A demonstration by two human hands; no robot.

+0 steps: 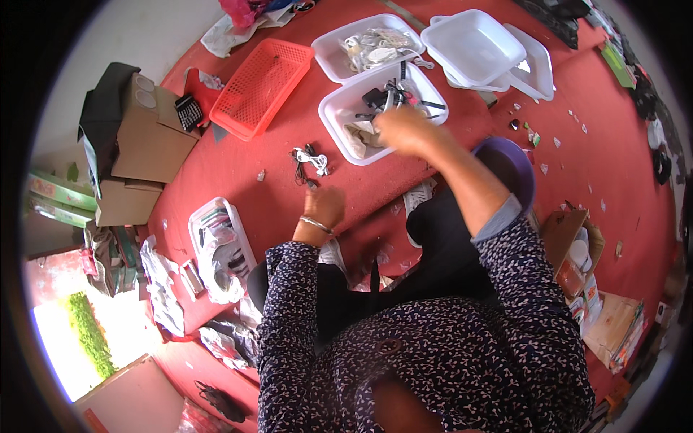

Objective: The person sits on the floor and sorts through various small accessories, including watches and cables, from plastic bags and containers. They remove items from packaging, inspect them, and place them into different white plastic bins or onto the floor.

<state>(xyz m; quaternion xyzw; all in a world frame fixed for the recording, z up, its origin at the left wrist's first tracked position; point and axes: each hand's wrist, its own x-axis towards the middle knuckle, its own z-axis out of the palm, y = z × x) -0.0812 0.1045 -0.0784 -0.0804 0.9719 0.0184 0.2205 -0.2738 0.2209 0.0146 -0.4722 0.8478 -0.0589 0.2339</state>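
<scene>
We hold our right hand (404, 132) over the white rectangular plastic bin (333, 123) and our left hand (323, 206) beside coiled black and white cables (310, 160), perhaps left of it for easy reach, but cannot tell whether either grips.

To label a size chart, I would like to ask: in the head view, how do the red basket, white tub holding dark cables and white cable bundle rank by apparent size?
1. White tub holding dark cables
2. Red basket
3. White cable bundle
</scene>
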